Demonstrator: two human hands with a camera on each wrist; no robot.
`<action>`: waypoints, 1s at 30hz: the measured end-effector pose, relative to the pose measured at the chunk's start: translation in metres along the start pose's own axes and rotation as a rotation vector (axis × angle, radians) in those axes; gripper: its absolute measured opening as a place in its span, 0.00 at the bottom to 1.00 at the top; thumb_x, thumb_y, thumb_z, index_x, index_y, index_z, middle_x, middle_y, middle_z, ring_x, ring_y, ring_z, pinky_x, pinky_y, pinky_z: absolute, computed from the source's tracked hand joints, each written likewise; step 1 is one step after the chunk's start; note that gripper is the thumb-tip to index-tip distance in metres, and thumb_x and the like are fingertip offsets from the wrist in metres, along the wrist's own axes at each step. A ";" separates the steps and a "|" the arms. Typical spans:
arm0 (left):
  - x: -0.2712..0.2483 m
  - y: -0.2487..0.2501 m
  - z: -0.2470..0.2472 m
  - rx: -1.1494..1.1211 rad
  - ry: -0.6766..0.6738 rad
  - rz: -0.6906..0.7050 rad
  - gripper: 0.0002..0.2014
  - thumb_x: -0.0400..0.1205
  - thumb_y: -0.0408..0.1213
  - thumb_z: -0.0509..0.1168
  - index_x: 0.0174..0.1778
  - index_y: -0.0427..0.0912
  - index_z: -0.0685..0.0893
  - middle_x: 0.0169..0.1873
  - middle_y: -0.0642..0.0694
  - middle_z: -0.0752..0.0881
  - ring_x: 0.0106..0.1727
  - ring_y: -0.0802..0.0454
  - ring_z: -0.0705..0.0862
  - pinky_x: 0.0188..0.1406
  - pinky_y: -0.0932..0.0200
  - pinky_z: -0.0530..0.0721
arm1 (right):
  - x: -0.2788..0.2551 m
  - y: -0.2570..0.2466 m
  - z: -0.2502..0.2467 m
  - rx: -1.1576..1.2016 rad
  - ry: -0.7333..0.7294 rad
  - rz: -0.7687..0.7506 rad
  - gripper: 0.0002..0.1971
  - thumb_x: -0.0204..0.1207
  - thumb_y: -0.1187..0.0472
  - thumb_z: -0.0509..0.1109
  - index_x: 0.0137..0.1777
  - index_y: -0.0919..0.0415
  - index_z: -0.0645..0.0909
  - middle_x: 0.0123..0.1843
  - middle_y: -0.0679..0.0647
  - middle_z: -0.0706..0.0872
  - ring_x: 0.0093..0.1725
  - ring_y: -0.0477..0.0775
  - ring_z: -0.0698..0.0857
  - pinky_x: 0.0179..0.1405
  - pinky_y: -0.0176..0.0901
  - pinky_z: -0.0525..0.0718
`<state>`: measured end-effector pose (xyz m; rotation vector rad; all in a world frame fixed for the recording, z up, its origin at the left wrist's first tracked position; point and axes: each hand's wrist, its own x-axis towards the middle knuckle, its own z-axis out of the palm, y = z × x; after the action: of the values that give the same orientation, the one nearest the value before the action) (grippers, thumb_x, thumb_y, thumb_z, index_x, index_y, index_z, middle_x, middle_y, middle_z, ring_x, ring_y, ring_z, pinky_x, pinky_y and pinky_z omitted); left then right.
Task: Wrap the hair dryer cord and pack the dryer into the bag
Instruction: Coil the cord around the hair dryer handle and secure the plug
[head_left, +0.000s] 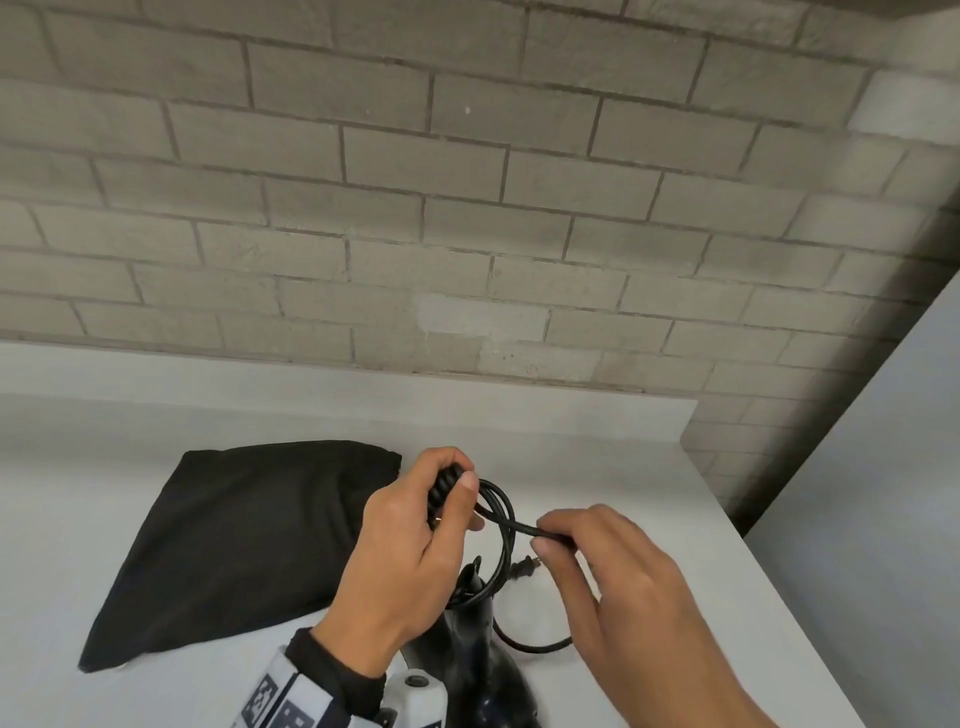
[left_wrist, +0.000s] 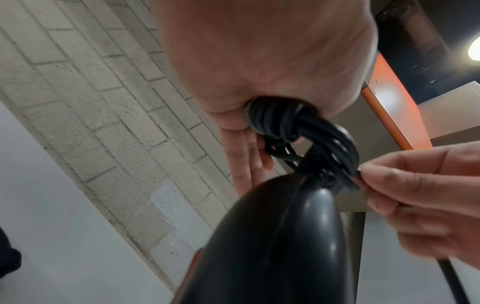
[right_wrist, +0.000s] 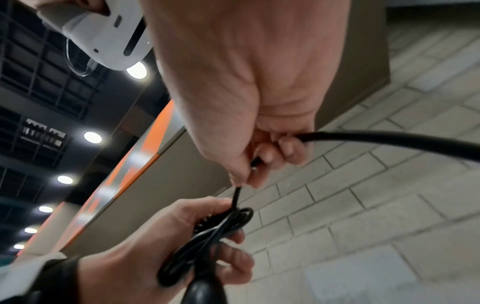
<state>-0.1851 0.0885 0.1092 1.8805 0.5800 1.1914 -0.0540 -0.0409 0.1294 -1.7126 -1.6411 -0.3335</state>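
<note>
The black hair dryer (head_left: 475, 654) hangs below my left hand (head_left: 415, 545), body down, partly hidden by the wrist. That hand grips a bundle of black cord (head_left: 498, 525) wound into several loops; in the left wrist view the cord loops (left_wrist: 283, 121) come out of the fist above the dryer's handle (left_wrist: 272, 246). My right hand (head_left: 592, 551) pinches the loose cord just right of the bundle; the right wrist view shows the cord (right_wrist: 389, 139) running through its fingers (right_wrist: 267, 158). The plug (head_left: 524, 567) dangles under the hands. The black bag (head_left: 244, 535) lies flat on the left.
A white countertop (head_left: 623, 467) holds everything, with a grey brick wall (head_left: 467, 208) behind. The counter's right edge runs diagonally toward me, and a pale panel (head_left: 883, 493) stands beyond it. A slack length of cord (head_left: 530, 644) rests on the counter.
</note>
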 end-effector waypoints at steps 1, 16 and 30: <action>0.000 0.000 -0.001 0.004 -0.019 0.004 0.06 0.85 0.48 0.59 0.50 0.55 0.81 0.36 0.53 0.87 0.40 0.57 0.91 0.43 0.44 0.90 | 0.005 -0.001 -0.005 -0.029 0.011 -0.040 0.07 0.82 0.52 0.62 0.52 0.50 0.80 0.42 0.45 0.83 0.40 0.50 0.83 0.37 0.43 0.81; -0.006 0.010 0.003 -0.129 -0.130 0.245 0.08 0.79 0.42 0.72 0.48 0.42 0.83 0.29 0.53 0.88 0.31 0.54 0.90 0.35 0.66 0.85 | 0.048 -0.006 0.000 0.673 0.076 0.471 0.04 0.77 0.59 0.74 0.40 0.54 0.88 0.35 0.49 0.90 0.37 0.43 0.88 0.40 0.33 0.82; -0.013 0.006 0.012 -0.020 0.129 0.365 0.14 0.86 0.53 0.60 0.54 0.47 0.82 0.45 0.59 0.88 0.44 0.64 0.89 0.44 0.75 0.82 | 0.018 -0.020 0.019 1.143 -0.084 0.892 0.14 0.64 0.48 0.76 0.33 0.61 0.88 0.30 0.60 0.75 0.33 0.57 0.70 0.29 0.44 0.70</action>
<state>-0.1804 0.0711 0.1046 1.9566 0.2960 1.5548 -0.0758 -0.0165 0.1344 -1.3014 -0.6526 0.9340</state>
